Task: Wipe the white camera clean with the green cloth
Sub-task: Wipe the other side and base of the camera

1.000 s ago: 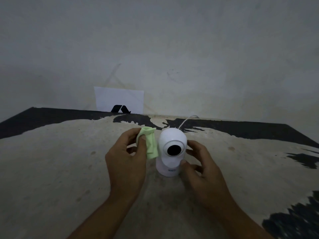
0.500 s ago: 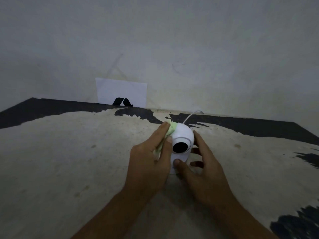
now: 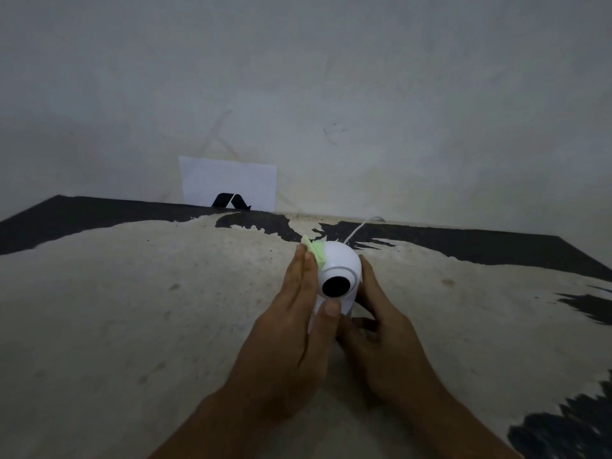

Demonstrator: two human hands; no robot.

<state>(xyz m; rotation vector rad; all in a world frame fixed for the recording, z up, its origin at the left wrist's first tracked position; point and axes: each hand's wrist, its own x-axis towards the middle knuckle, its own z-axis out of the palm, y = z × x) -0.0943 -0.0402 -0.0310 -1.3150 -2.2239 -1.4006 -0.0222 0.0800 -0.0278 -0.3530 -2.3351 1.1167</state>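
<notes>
**Cloth on camera's left flank, wiping stroke in hand**

Stands upright on the surface [image 3: 139, 319], near centre: camera [image 3: 341, 260], domed head above a narrower base, long axis vertical, dark lens [image 3: 336, 286] facing the viewer. Trails from the rear toward the wall: thin white cable [image 3: 359, 228].

Left hand [image 3: 291, 332]:
- Lies against the camera's left side, palm inward.
- Fingers [image 3: 303, 279] straight and together, pressing the cloth [image 3: 314, 250] flat to the dome.
- Thumb across the front, just below the lens.
- Only a folded green edge visible above the fingertips; remainder hidden between hand and camera.

Right hand [image 3: 381, 319]:
- Cups the opposite flank and the base.
- Fingers wrapped round the body, bracing it.
- Fingertips at the back hidden.

Governing relation: camera sits directly between both hands, cloth to its left, upper quadrant. Uncovered by cloth: crown, right flank, lens face. Judged as mid-task, one side under treatment.

Next move, as judged: slide cloth over the crown, along the curve, or down along the vertical axis. Left hand nearer the wiping zone; right hand best kept as the brace.

Risks:
- Sideways push from the left tips the tall body rightward unless braced.
- Thumb close to lens; possible smear.
- Cable may tug on rotation.
</notes>
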